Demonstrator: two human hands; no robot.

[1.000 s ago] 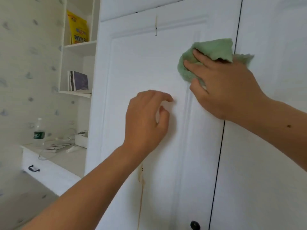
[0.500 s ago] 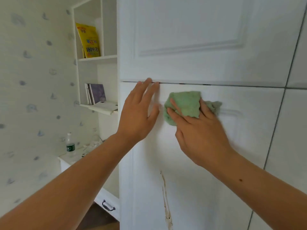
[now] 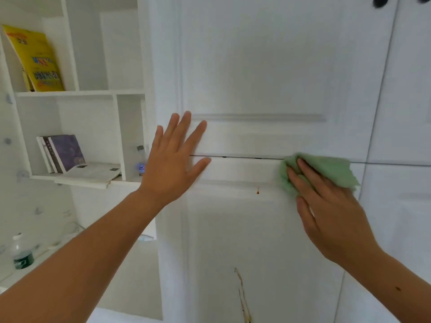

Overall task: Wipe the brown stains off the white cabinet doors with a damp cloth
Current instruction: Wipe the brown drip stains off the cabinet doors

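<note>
Green cloth lies flattened against the top rail of the lower door, at its right end and just under the seam that parts it from the upper door. The right hand presses it there with fingers laid nearly straight over the fabric, not curled round it, so the push goes into the wood and the cloth can slide rather than bunch. The left hand holds nothing. It rests flat with its fingers spread wide across the seam, touching both doors, most likely to steady the body and stop the doors giving under the rubbing. A small brown spot sits on the moulding between the two hands, near the cloth's left edge but not touching it, and looks like the nearest mark to take next. A long brown streak runs down the panel well below, unwiped, so the job seems only partly done. To the left, an open shelf carries a yellow packet and some books.
</note>
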